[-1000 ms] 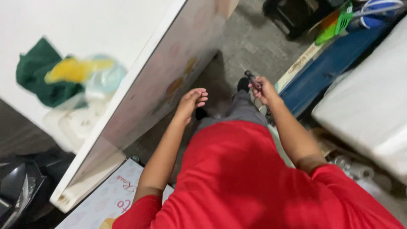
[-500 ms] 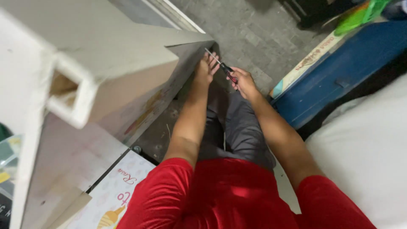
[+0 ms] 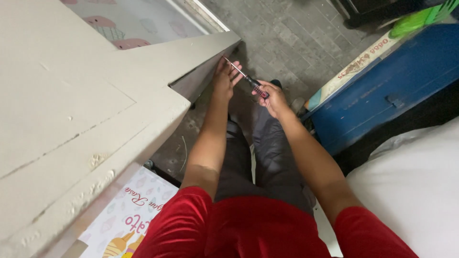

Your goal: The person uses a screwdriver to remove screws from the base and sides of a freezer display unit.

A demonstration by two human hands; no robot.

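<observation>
Raised, screwdriver [image 3: 248, 80] bridges right hand [image 3: 272, 98] and cabinet [image 3: 143, 81].

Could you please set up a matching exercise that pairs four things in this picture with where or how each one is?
Things:
1. screwdriver
2. left hand
3. blue cabinet
4. grey cabinet

Places or states:
A. stands at the right of the floor
B. held in the right hand
C. fills the left of the picture
D. rests against the grey corner by the metal tip

Pairs: 1-B, 2-D, 3-A, 4-C
</observation>
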